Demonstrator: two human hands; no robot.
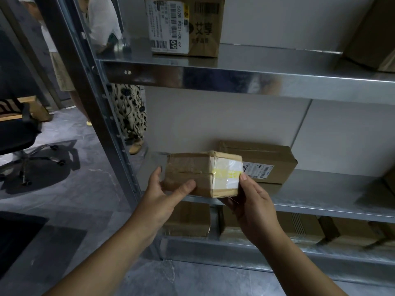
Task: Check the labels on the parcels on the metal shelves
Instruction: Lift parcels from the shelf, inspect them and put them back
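Two hands at work: my left hand (165, 193) grips the nine o'clock end of a small taped cardboard parcel (192, 174) at the front edge of the middle metal shelf (320, 195); my right hand (252, 201) pinches its three o'clock end. A labelled parcel (267, 159) lies at two o'clock.

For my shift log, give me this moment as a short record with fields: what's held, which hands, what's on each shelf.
held: small box, taped, white label on its right face
left hand: grips its left end
right hand: holds its right end, thumb on label
middle shelf: flat box with label, behind small box
top shelf: tall box, barcode label facing out
lowest shelf: more boxes
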